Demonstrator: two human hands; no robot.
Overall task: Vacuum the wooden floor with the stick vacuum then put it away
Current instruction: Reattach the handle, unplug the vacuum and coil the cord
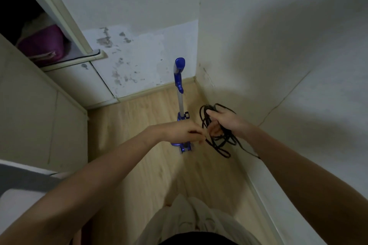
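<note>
1. Stick vacuum (180, 93) stands upright in the floor's (139, 117) far corner, near both walls; vacuuming looks finished.
2. Right hand (225, 121) grips the coiled black cord (219, 143); left hand (185, 132) pinches a strand beside it. Stowing the cord is left.
3. No readable writing.

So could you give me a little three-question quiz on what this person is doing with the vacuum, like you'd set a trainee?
1. True or false: the blue stick vacuum stands upright on the wooden floor near the corner.
2. Which hand holds the coiled black power cord?
3. Pick one: the left hand is (a) gripping the vacuum's handle, (b) pinching the cord beside the coil, (c) flat on the wall.

Key: 1. true. 2. The right hand, its fingers curled round the loops. 3. b.
</note>
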